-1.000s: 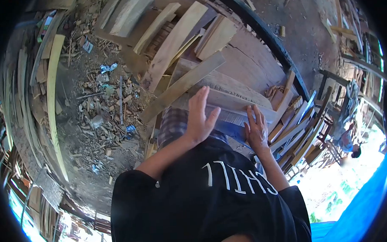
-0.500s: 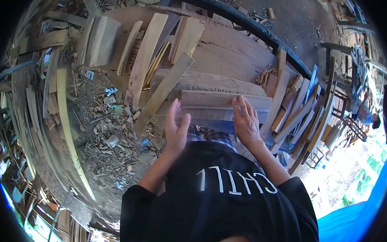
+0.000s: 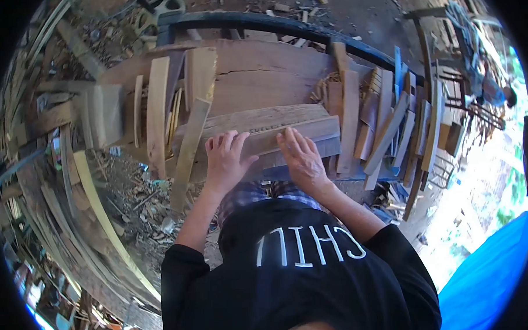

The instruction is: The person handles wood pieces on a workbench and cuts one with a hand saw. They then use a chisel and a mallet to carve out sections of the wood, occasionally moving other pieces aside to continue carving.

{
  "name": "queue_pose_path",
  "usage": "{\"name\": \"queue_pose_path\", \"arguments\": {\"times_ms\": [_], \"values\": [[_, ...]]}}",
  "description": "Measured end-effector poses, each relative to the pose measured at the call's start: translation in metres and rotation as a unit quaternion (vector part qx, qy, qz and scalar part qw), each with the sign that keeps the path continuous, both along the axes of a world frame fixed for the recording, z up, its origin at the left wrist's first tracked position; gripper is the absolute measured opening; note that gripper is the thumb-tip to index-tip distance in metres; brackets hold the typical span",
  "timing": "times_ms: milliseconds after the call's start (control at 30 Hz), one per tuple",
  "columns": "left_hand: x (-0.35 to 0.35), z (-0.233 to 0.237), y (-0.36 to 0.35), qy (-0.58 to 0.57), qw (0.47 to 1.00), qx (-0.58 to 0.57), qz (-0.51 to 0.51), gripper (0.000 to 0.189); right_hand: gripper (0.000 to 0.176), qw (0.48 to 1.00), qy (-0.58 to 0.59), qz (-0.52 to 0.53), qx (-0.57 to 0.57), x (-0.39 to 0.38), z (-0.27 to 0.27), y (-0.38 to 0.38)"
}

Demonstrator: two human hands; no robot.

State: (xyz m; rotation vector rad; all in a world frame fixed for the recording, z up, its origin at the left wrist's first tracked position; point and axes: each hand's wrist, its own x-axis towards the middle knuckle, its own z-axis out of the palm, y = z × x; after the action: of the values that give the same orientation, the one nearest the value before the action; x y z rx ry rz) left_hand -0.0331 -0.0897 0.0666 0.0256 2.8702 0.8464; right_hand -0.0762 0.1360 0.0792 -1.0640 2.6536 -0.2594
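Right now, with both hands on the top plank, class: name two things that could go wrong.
1. Splinters: the left hand and right hand lie bare and flat on the rough top plank.
2. The slim board leaning up beside the left hand might slip if that plank shifts.

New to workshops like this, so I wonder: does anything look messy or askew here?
Yes. Wood scraps lie strewn left of the bench, and a plank leans tilted off its edge. Offcuts pile loosely at right. The left hand and right hand lie flat on a board.
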Motion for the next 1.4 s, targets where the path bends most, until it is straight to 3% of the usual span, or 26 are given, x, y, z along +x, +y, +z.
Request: {"name": "queue_pose_path", "arguments": {"times_ms": [133,433,500,633,833,867,1000,1067,1133,1300,1367,1400], "values": [[-0.019,-0.016,0.021,0.030,0.997,0.032,-0.060,0.059,0.057,1.000,0.002,-0.013,-0.010,0.002,0.000,0.001],[-0.023,-0.030,0.040,0.079,0.995,0.024,-0.063,0.052,0.058,0.993,-0.031,-0.059,-0.093,0.003,-0.006,0.023],[-0.024,-0.024,0.041,0.059,0.996,-0.001,-0.064,0.052,0.060,0.980,-0.041,-0.145,-0.128,0.003,-0.007,0.041],[-0.024,-0.024,0.044,0.074,0.995,-0.005,-0.073,0.048,0.057,0.990,0.019,-0.129,-0.046,-0.002,-0.001,0.074],[-0.036,-0.019,0.068,0.105,0.991,-0.036,-0.075,0.037,0.062,0.988,0.031,-0.142,-0.044,0.003,-0.008,0.072],[-0.042,-0.025,0.079,0.110,0.992,-0.008,-0.058,0.032,0.066,0.987,0.020,-0.149,-0.056,0.005,-0.009,0.072],[-0.077,-0.046,0.129,0.106,0.993,0.054,0.018,0.018,0.053,0.984,0.051,-0.140,-0.098,0.006,-0.018,0.076],[-0.094,-0.049,0.149,0.135,0.988,0.056,0.052,0.019,0.045,0.990,0.031,-0.117,-0.065,0.005,-0.017,0.080],[-0.102,-0.052,0.162,0.073,0.989,-0.048,0.118,0.028,0.039,0.988,0.040,-0.125,-0.086,0.003,-0.018,0.079],[-0.102,-0.044,0.170,0.064,0.987,-0.118,0.084,0.035,0.036,0.976,0.019,-0.123,-0.178,-0.006,-0.017,0.101],[-0.101,-0.050,0.167,0.110,0.984,-0.122,0.067,0.035,0.036,0.920,0.023,-0.252,-0.298,-0.007,-0.014,0.132],[-0.101,-0.053,0.166,0.154,0.979,-0.124,0.055,0.035,0.035,0.897,0.105,-0.307,-0.300,-0.011,-0.006,0.156]]}}
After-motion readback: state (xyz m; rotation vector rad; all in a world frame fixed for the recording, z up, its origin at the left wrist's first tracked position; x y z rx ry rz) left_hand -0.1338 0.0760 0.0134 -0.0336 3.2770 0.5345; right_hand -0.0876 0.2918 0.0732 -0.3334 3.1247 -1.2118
